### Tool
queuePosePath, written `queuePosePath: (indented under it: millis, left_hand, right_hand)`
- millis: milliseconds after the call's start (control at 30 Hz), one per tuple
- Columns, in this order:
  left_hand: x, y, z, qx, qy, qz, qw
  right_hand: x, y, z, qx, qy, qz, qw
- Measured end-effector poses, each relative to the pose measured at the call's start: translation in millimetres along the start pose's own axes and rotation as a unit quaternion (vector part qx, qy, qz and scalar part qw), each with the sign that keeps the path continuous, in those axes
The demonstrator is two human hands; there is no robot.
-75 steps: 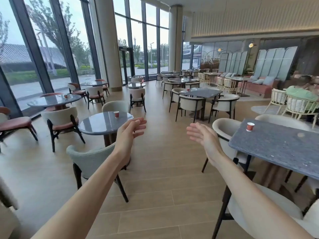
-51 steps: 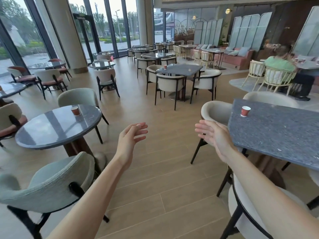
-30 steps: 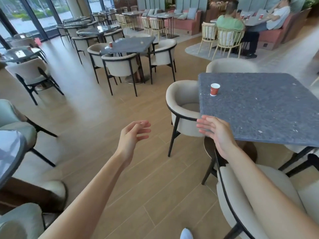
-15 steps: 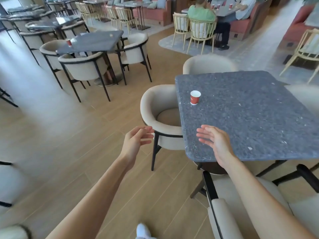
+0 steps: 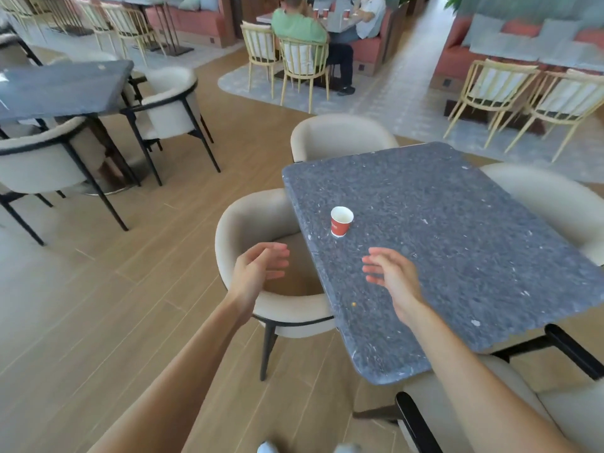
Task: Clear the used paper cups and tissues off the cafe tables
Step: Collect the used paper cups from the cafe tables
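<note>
A small red paper cup [image 5: 341, 221] with a white rim stands upright near the left edge of a square dark speckled stone table [image 5: 457, 250]. My right hand [image 5: 390, 276] hovers over the table just below the cup, fingers relaxed and holding nothing. My left hand [image 5: 260, 269] floats to the left of the table edge, over a cream chair, also with loose fingers and nothing in it. No tissue shows on this table.
A cream armchair [image 5: 261, 256] sits at the table's left side, and others stand at its far [image 5: 340, 135], right [image 5: 552, 204] and near sides. Another dark table [image 5: 62, 88] with chairs stands at the far left. Two people sit at a table [image 5: 336, 22] in the back.
My view has swung right and down, and I have come closer to the square table. Both hands stay empty; the right hand has moved further over the tabletop, toward the cup.
</note>
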State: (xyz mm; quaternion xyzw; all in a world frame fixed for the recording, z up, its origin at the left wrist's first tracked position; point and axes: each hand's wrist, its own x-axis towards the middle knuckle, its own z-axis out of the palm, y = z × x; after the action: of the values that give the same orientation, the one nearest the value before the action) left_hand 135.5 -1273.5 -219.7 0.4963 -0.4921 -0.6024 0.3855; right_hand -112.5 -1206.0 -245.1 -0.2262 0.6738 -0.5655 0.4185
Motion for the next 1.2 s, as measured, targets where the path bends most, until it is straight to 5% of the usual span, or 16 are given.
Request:
queuePosePath:
  millis: [267, 467, 733, 1067, 1200]
  left_hand:
    - [104, 1, 26, 0.014, -0.061, -0.057, 0.996]
    - [193, -21, 62, 0.052, -0.083, -0.084, 0.992]
    - [286, -46, 118, 0.125, -0.125, -0.180, 0.968]
    - [326, -62, 154, 0.171, -0.151, -0.216, 0.949]
    - [326, -61, 149, 0.177, -0.146, -0.224, 0.947]
  right_hand:
    - [76, 9, 38, -0.072, 0.035, 0.045, 0.996]
    - [174, 19, 53, -0.173, -0.010, 0.075, 0.982]
    - [291, 30, 73, -0.391, -0.072, -0.024, 0.917]
    - [339, 36, 71, -0.566, -0.206, -0.045, 0.797]
    - [342, 37, 71, -0.566, -0.200, -0.066, 0.797]
